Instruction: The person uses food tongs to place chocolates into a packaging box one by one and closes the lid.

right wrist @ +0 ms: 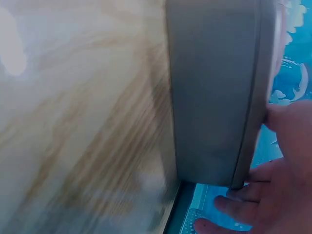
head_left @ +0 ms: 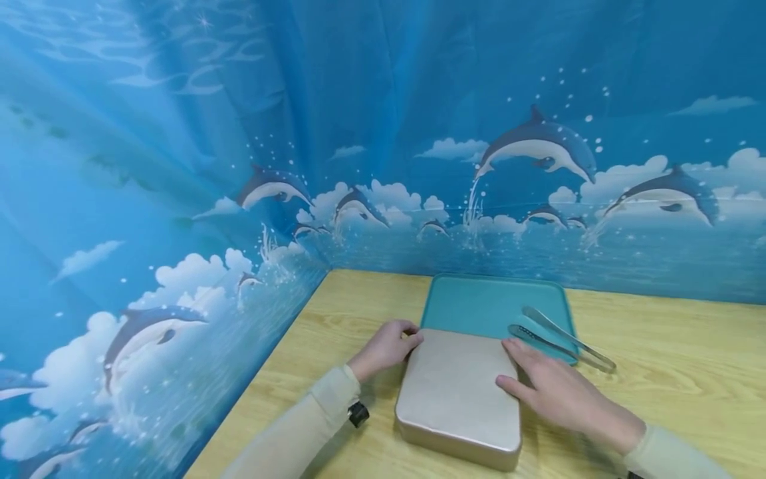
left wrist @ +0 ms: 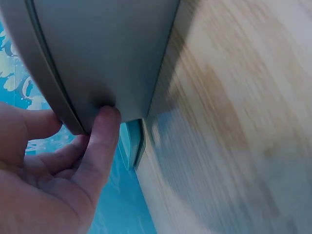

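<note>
A champagne-coloured metal tin [head_left: 457, 392] stands on the wooden table, its lid on and a seam running round below the lid's rim. At its far left corner my left hand [head_left: 389, 347] grips it. In the left wrist view the thumb touches the lid's edge and the index finger [left wrist: 101, 141] presses the tin's side wall [left wrist: 107, 53]. My right hand [head_left: 553, 389] holds the far right corner, thumb on the lid's right edge. Its other fingers bend at the far end in the right wrist view, beside the tin's wall [right wrist: 214, 97].
Behind the tin lies a teal tray [head_left: 473, 299], partly covered by it in the head view. Metal tongs [head_left: 574, 339] rest across the tray's right side, their bent end over the table. A blue dolphin-print curtain [head_left: 383, 133] borders the table [head_left: 676, 352] at the back and left.
</note>
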`<action>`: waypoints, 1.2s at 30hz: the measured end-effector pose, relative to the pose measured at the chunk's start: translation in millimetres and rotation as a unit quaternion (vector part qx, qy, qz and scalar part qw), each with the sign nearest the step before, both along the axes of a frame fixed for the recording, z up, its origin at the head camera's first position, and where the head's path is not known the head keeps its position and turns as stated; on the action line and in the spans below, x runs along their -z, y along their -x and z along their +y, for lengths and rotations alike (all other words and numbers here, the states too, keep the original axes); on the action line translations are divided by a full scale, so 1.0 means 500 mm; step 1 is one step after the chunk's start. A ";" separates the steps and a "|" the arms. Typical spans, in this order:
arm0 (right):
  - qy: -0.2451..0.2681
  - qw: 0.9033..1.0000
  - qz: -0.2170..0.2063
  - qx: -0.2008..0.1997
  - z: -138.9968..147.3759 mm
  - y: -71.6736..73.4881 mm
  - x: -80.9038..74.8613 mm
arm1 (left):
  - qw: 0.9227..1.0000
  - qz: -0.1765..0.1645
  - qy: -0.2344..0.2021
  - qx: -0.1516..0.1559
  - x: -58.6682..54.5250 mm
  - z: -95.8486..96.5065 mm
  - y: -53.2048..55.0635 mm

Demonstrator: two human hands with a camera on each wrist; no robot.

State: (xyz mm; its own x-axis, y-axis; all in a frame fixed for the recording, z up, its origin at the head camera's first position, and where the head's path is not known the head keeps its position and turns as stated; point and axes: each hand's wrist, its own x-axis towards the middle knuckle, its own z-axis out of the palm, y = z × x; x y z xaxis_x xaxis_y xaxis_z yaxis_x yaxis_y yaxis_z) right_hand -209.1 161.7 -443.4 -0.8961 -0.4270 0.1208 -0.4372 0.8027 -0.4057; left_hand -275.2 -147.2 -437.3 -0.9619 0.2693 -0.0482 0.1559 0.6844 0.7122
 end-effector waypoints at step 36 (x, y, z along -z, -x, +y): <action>-0.088 0.986 0.086 -0.113 -0.007 -0.124 0.036 | 0.921 0.105 0.275 0.254 -0.057 -0.059 -0.184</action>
State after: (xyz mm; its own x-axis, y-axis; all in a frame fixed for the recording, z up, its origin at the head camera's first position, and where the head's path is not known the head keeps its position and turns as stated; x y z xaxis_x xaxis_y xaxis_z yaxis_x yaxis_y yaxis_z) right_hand -147.1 158.1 -461.4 -0.7481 -0.6421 0.1677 -0.6635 0.7280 -0.1727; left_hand -183.3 -176.9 -408.8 -0.7226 0.6770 -0.1395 0.6500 0.7342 0.1963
